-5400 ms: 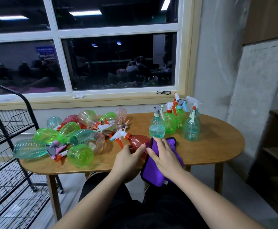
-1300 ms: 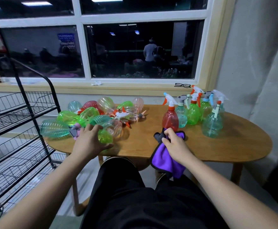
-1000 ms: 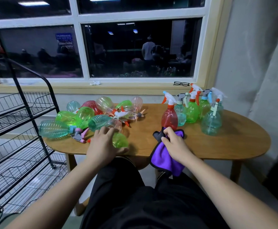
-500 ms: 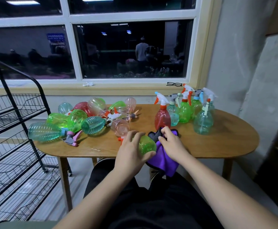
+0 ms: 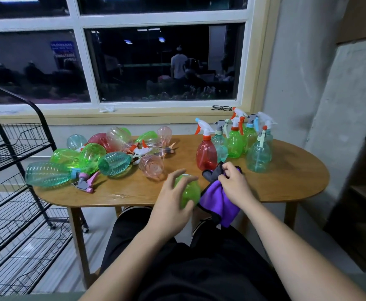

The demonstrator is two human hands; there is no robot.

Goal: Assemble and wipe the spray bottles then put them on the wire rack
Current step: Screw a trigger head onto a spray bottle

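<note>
Head: one green bottle gripped, one cloth pinched.

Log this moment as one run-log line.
left hand: grips green bottle at table edge | right hand: pinches purple cloth | assembled bottles: upright behind cloth | wire rack: no bottles seen
</note>
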